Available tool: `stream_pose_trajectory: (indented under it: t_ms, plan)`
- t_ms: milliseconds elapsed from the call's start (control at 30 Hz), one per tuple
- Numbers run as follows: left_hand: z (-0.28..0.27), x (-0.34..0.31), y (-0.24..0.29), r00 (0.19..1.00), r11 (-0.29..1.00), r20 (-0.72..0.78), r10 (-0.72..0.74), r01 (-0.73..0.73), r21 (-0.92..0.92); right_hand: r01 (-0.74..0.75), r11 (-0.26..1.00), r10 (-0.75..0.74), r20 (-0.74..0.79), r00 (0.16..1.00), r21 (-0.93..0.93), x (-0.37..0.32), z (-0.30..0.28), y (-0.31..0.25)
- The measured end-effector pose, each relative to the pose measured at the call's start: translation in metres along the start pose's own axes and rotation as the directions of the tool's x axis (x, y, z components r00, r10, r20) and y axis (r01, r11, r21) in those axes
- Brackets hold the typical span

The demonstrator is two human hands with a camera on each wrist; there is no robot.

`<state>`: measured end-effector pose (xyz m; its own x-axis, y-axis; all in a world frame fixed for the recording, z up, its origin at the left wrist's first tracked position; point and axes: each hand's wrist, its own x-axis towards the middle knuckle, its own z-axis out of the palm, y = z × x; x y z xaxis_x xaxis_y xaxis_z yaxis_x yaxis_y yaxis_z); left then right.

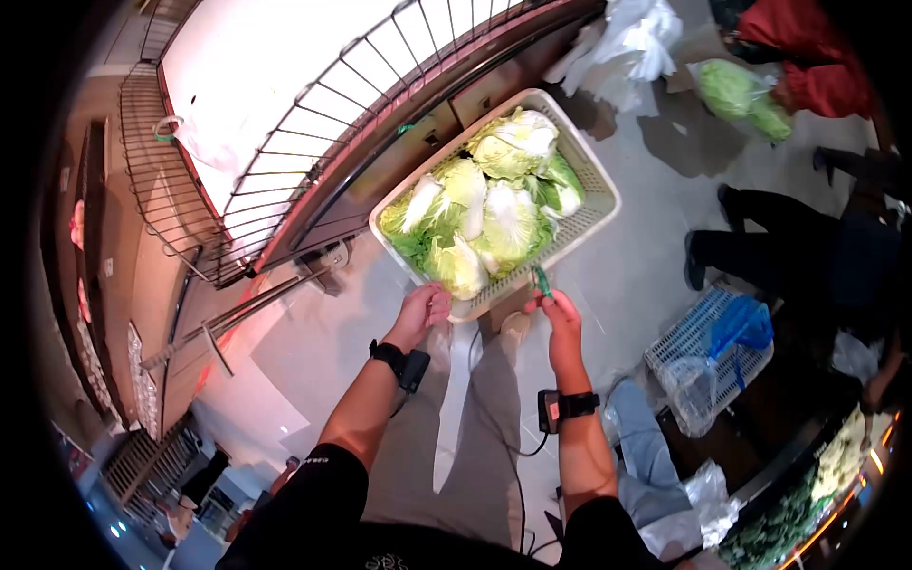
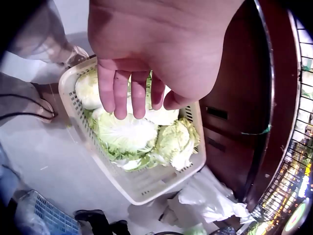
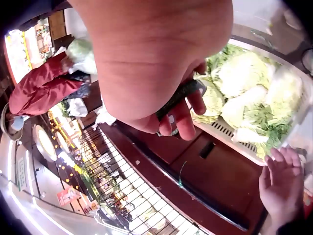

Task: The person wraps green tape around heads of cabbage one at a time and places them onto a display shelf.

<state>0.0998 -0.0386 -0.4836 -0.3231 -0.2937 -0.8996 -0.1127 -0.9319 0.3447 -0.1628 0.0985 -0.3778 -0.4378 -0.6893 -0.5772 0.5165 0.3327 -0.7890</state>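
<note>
A cream plastic crate [image 1: 594, 171] full of napa cabbages [image 1: 513, 217] stands on the floor in front of the person's feet. At its near left corner is the left hand [image 1: 424, 312], palm turned inward and fingers loosely bent, holding nothing. In the left wrist view that hand [image 2: 161, 54] overlaps the crate and the pale cabbages. Near the crate's near right edge, the right hand [image 1: 560, 318] grips a slim green object [image 1: 541, 280]. The right wrist view shows it as a dark, round-ended handle [image 3: 183, 95] held in curled fingers; its other end is hidden.
Behind the crate runs a dark red display stand with a wire rack [image 1: 285, 142]. White plastic bags [image 1: 632, 43] lie at the back right. A light blue basket [image 1: 679, 342] with plastic bags stands on the right. Other people's legs [image 1: 760, 228] are beyond it.
</note>
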Motion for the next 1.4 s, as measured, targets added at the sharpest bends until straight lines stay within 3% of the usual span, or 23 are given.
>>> stream_pose_trajectory:
  t_ms: [100,200,333,467,500,600,633,667,733,767,800,867,900,967,1033,1067,1167,1267,1400]
  plan:
    - [0.004,0.035,-0.025,1.0,1.0,-0.014,0.01,-0.01,0.028,-0.067,0.997,0.07,0.07,0.995,-0.04,0.032,-0.013,0.069]
    - [0.018,0.07,-0.044,0.988,0.993,0.106,0.113,-0.11,-0.039,-0.152,0.988,0.15,0.21,0.966,-0.009,0.057,-0.017,0.109]
    - [0.026,0.117,-0.063,0.928,0.944,0.247,0.277,-0.311,0.112,-0.184,0.98,0.198,0.33,0.923,-0.073,0.09,-0.012,0.177]
    - [-0.001,0.16,-0.069,0.863,0.943,0.421,0.28,-0.33,0.049,-0.144,0.966,0.223,0.418,0.881,-0.213,0.121,-0.001,0.211]
    - [0.001,0.167,-0.062,0.907,0.915,0.338,0.253,-0.337,0.22,-0.116,0.967,0.209,0.444,0.872,-0.227,0.133,0.0,0.217]
    - [0.01,0.175,-0.033,0.905,0.861,0.197,0.377,-0.421,0.286,-0.106,0.983,0.163,0.456,0.875,-0.148,0.163,0.008,0.233]
    - [0.009,0.181,-0.022,0.864,0.841,0.203,0.46,-0.498,0.212,-0.141,0.986,0.165,0.437,0.884,-0.087,0.18,0.006,0.239]
    - [0.012,0.181,-0.015,0.877,0.878,0.132,0.461,-0.473,0.072,-0.163,0.986,0.157,0.427,0.89,-0.023,0.201,0.008,0.242]
    - [0.002,0.181,-0.004,0.773,0.777,0.113,0.625,-0.629,0.004,-0.102,0.99,0.05,0.417,0.907,0.102,0.219,0.028,0.226]
    - [-0.006,0.183,-0.003,0.757,0.76,0.067,0.65,-0.649,-0.036,0.036,0.997,-0.011,0.35,0.937,-0.065,0.233,0.031,0.239]
    - [-0.015,0.185,-0.004,0.746,0.745,0.018,0.666,-0.663,-0.08,0.071,0.941,0.064,0.381,0.923,-0.33,0.237,0.031,0.253]
    - [-0.027,0.188,-0.002,0.738,0.727,-0.025,0.675,-0.67,-0.148,0.176,0.623,0.206,0.377,0.903,-0.762,0.251,0.039,0.274]
    - [-0.031,0.186,-0.001,0.752,0.739,-0.022,0.658,-0.652,-0.169,0.181,0.549,0.262,0.373,0.89,-0.816,0.242,0.049,0.282]
    - [-0.036,0.177,0.0,0.74,0.727,-0.002,0.673,-0.662,-0.185,0.417,0.396,0.295,0.544,0.786,-0.818,0.24,0.05,0.312]
    - [-0.046,0.164,0.002,0.729,0.727,0.047,0.683,-0.673,-0.136,0.466,0.355,0.321,0.574,0.754,-0.811,0.232,0.057,0.327]
    - [-0.048,0.156,0.003,0.731,0.735,0.083,0.678,-0.669,-0.106,0.433,0.282,0.338,0.511,0.79,-0.856,0.224,0.061,0.333]
    - [-0.064,0.154,0.004,0.747,0.743,-0.002,0.665,-0.662,-0.098,0.307,0.09,0.392,0.317,0.864,-0.947,0.204,0.085,0.332]
    - [-0.078,0.156,0.006,0.724,0.72,-0.035,0.689,-0.689,-0.086,0.315,0.12,0.314,0.337,0.888,-0.941,0.204,0.086,0.34]
    - [-0.088,0.157,0.009,0.706,0.702,0.002,0.708,-0.705,-0.101,0.346,0.312,0.254,0.428,0.867,-0.885,0.224,0.077,0.344]
